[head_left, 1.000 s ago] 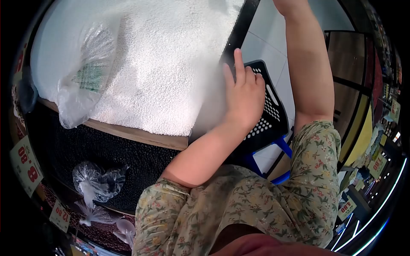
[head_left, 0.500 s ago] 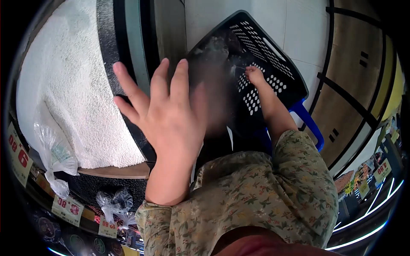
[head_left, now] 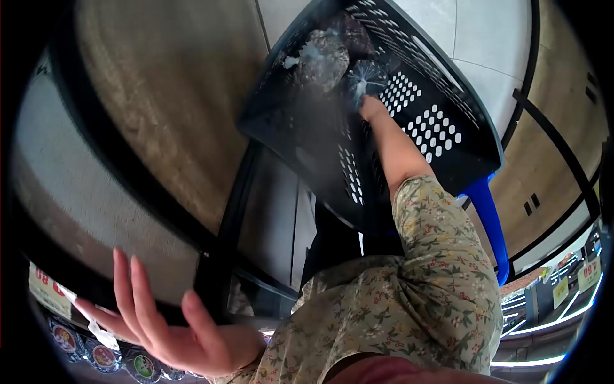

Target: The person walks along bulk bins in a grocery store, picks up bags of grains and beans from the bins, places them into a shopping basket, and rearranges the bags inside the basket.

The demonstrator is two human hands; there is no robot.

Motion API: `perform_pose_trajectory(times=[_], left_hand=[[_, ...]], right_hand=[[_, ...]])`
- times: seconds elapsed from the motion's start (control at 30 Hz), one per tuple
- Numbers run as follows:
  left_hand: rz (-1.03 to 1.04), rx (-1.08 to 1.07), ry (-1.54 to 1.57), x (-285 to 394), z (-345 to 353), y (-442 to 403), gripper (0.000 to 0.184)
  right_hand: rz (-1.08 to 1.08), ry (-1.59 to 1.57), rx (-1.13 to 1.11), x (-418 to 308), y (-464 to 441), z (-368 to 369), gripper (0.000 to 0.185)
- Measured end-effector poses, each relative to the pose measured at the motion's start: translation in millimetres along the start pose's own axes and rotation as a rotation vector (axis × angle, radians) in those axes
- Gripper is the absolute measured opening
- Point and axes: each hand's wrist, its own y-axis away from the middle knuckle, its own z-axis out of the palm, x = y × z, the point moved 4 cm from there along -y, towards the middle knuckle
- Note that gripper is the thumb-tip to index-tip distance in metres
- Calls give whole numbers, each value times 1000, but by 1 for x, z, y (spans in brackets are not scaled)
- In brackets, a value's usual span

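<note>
My right hand (head_left: 371,107) reaches down into a black shopping basket (head_left: 441,150), its fingers closed at the gathered neck of a clear plastic bag (head_left: 366,75). That bag's contents look dark and are hard to make out. Beside it in the basket lie another tied clear bag (head_left: 325,61) with speckled contents and a dark purplish bag (head_left: 354,35). At the lower left, my left hand (head_left: 176,336) is held up with spread fingers and holds nothing, near the black edge of a store fixture.
The basket has a blue handle (head_left: 489,224). Wooden cabinet panels stand at the left (head_left: 173,96) and right (head_left: 563,83). Light floor tiles (head_left: 489,38) show behind the basket. Price tags (head_left: 588,275) and several round-labelled packages (head_left: 105,357) line the lower edges.
My left hand has dropped to the lower left, away from the basket. The view has shifted: the bin of white grains is gone from sight, and the bags in the basket show more clearly.
</note>
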Motion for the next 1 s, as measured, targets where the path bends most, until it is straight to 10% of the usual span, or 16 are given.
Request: perform_pose_trajectory(times=[0.63,0.7,1.0], left_hand=[[-154,10,-249,20,19,-23,37],[-113,80,-283,18,23,-23,37],[-85,213,-265,16,28,-25,41]], right_hand=[[33,88,-125,-2,-55,-9,54],[63,79,-177,0,-65,-3,78],[-98,288,-39,0,-62,-21,38]])
